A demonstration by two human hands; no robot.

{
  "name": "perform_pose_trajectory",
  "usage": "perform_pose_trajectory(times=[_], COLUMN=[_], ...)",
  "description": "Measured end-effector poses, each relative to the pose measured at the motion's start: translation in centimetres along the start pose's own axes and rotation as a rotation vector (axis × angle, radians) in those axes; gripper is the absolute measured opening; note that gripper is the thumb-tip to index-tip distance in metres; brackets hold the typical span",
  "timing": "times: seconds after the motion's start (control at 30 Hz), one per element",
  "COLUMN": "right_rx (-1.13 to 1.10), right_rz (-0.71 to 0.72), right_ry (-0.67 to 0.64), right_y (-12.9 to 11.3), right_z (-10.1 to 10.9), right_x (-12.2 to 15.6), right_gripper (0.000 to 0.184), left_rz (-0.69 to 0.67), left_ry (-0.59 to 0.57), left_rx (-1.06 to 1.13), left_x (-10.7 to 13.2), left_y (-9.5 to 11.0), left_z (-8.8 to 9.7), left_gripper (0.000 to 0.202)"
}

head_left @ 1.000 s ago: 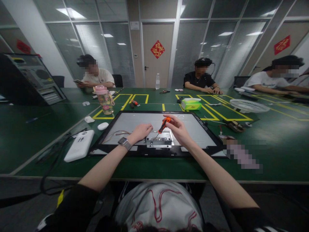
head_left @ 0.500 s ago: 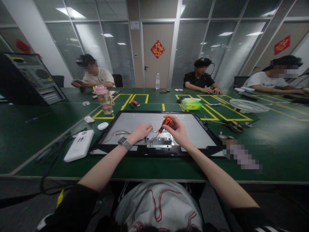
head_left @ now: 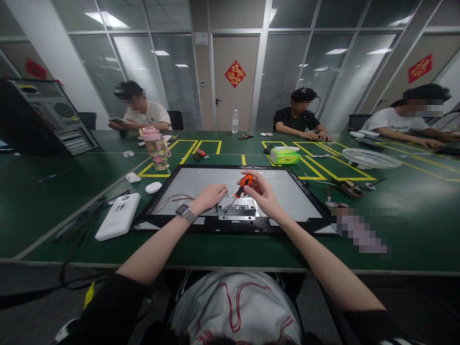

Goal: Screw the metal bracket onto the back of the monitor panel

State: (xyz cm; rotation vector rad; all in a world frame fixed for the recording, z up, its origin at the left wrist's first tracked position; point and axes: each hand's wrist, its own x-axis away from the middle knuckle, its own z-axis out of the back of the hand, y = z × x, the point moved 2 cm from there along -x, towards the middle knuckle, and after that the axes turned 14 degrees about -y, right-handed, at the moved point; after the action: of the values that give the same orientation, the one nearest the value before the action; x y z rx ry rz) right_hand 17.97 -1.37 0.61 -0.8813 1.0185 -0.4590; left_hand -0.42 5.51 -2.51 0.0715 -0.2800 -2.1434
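Note:
My right hand (head_left: 264,194) pinches the orange and black handle of a screwdriver (head_left: 245,184). The tool leans, its shaft slanting down to the left with the tip at the lower left of a silver metal bracket (head_left: 242,210). Close to the bracket's upper left corner, my left hand (head_left: 212,195) has its fingers curled together against it; the exact grip is partly hidden. Bracket and hands are over a flat display panel (head_left: 302,201) with a grey back and black frame, lying on the table. Thin wires (head_left: 176,197) run across the panel left of my left hand.
A white power bank (head_left: 118,217), a white oval case (head_left: 154,187) and a pink-lidded bottle (head_left: 155,148) stand or lie left of the panel. Beyond it are a green tissue pack (head_left: 284,155) and a white fan grille (head_left: 371,157). Several people sit across the green table (head_left: 201,251).
The screwdriver handle has shifted slightly left and my right fingers have moved a little on it. My left hand and the panel look nearly the same.

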Motion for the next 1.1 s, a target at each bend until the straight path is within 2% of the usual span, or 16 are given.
perform_pose_trajectory(times=[0.2,0.3,0.6,0.77,1.1], right_rx=[0.019,0.062,0.196,0.258,0.243], right_rz=[0.01,0.004,0.047,0.042,0.055], right_ry=[0.144,0.182,0.107,0.12,0.114], right_y=[0.21,0.42,0.17,0.53,0.52], right_z=[0.28,0.46,0.17,0.11,-0.26], right_x=[0.01,0.01,0.3,0.28,0.19], right_gripper=[0.023,0.023,0.031,0.032,0.028], left_rz=[-0.007,-0.01,-0.008,-0.008,-0.009], left_ry=[0.003,0.008,0.009,0.005,0.006], left_rx=[0.005,0.009,0.018,0.008,0.009], left_x=[-0.14,-0.19,-0.06,0.07,-0.03], left_y=[-0.28,-0.42,-0.34,-0.09,-0.22], left_z=[-0.19,-0.32,-0.25,-0.06,-0.18], left_gripper=[0.039,0.04,0.04,0.038,0.04])
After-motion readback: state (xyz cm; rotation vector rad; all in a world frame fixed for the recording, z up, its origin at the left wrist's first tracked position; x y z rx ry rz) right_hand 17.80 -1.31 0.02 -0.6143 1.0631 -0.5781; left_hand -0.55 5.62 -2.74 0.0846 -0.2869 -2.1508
